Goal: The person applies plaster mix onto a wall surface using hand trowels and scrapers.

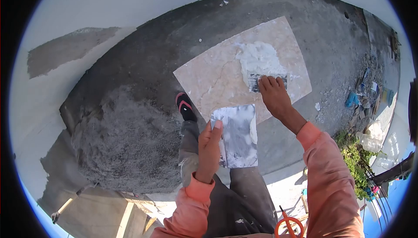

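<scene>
My left hand (210, 149) grips the left edge of a flat rectangular metal plate (238, 138), smeared with white, its thumb lying on top. My right hand (277, 98) is closed on a wide putty scraper (254, 83), its blade at the lower edge of a heap of white putty (261, 57). The heap lies spread on a beige, marbled tile (209, 75) on the ground. My palm and fingers hide part of the scraper.
A pile of grey sand or gravel (126, 142) lies at the left. Rubble with blue scraps (352, 99) and a green plant (352, 159) are at the right. A white wall (143, 3) curves around the grey floor. An orange-handled tool (289, 227) shows at my waist.
</scene>
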Available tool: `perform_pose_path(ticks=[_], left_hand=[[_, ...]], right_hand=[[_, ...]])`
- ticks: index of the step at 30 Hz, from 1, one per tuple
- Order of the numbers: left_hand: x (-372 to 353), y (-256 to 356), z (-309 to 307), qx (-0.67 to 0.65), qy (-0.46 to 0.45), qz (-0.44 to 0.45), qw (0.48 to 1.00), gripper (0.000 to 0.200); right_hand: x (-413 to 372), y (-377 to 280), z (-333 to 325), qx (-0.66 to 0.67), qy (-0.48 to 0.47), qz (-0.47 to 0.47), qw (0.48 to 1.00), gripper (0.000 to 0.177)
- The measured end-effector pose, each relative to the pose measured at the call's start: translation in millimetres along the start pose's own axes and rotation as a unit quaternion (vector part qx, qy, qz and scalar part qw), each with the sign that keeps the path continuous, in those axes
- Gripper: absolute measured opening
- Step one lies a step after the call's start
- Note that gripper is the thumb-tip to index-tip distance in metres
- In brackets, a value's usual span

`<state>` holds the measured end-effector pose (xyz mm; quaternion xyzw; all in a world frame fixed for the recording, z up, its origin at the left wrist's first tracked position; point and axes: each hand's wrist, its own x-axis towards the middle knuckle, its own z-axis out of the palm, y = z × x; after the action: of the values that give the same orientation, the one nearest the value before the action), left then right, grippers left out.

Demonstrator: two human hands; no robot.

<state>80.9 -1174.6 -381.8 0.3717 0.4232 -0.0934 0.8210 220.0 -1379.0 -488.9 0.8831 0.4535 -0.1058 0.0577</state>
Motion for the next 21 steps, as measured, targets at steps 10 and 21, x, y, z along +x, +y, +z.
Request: perform_pose_path(ticks=[10,21], left_hand=[[47,1,-8,0.023,0.085,0.014,0.996,0.031],[63,-2,40,-0.077,-0.07,-0.131,0.986,0.038]], right_hand=[[-47,6,-71,0.613,-0.025,0.299,0.731,0.032],[-59,-6,-163,0.42,0.22,-0.029,0.88,0.059]])
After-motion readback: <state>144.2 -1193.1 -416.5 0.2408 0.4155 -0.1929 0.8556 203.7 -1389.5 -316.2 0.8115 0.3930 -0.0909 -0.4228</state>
